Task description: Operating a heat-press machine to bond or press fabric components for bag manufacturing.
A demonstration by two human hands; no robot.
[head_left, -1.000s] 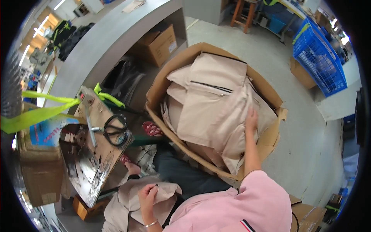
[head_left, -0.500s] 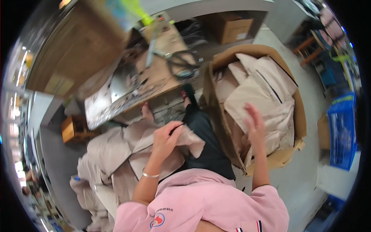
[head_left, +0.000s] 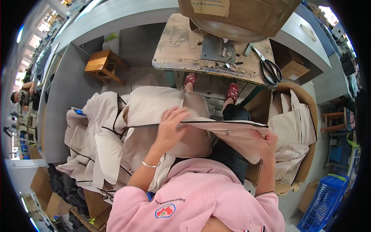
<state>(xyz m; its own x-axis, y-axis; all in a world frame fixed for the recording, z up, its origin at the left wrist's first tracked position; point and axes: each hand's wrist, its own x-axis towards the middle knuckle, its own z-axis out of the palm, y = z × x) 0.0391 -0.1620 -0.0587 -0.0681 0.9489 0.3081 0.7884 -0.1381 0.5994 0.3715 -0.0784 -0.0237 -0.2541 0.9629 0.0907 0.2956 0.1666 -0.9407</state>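
Across my lap lies a beige fabric panel (head_left: pixel 241 135) with a black-edged strip and a small zipper pull. My right hand (head_left: pixel 266 142) is closed on its right end, holding it stretched out to the side. Fingers extended, my left hand (head_left: pixel 172 125) rests on the fabric near the black edge; the underside of its fingers is hidden. More beige fabric (head_left: pixel 156 102) spreads beyond my left hand. A heap of beige sewn pieces with black piping (head_left: pixel 96 143) lies at my left.
A cardboard box (head_left: pixel 315 154) of beige pieces stands at my right. Ahead, a worn wooden board (head_left: pixel 174 46) bears black-handled scissors (head_left: pixel 271 73), a metal plate (head_left: pixel 210 50) and scraps. A wooden stool (head_left: pixel 102 63) stands far left, a blue crate (head_left: pixel 324 201) at the lower right.
My view has swung, shifting the board rightward in it. My right hand, open over the box before, now grips the panel's end. My left hand's pinch has loosened to outstretched fingers.
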